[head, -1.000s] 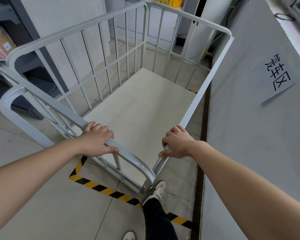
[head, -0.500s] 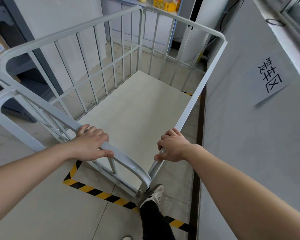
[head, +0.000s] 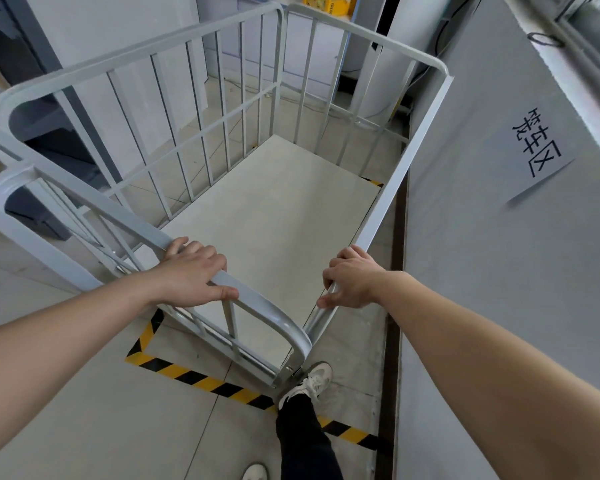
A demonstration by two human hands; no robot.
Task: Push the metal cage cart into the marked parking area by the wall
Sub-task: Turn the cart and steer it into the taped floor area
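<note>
The grey metal cage cart [head: 201,109] stands in front of me with barred sides and a pale flat floor [head: 274,216]. My left hand [head: 191,271] grips the near top rail, fingers wrapped over it. My right hand [head: 352,277] holds the right side rail close to the near corner. Yellow-and-black striped tape [head: 201,377] marks the parking area on the floor; its near line runs under the cart's near end, and a bit of tape [head: 373,182] shows at the far right. The cart's right side runs along the grey wall [head: 482,271].
A paper sign [head: 534,150] with black characters hangs on the wall at right. My foot in a white shoe [head: 309,382] rests at the cart's near corner. Dark shelving [head: 39,116] stands at left; cabinets and a white column [head: 374,64] lie beyond the cart.
The cart has rolled slightly forward, further over the striped tape line. Both hands keep the same grips on the rails.
</note>
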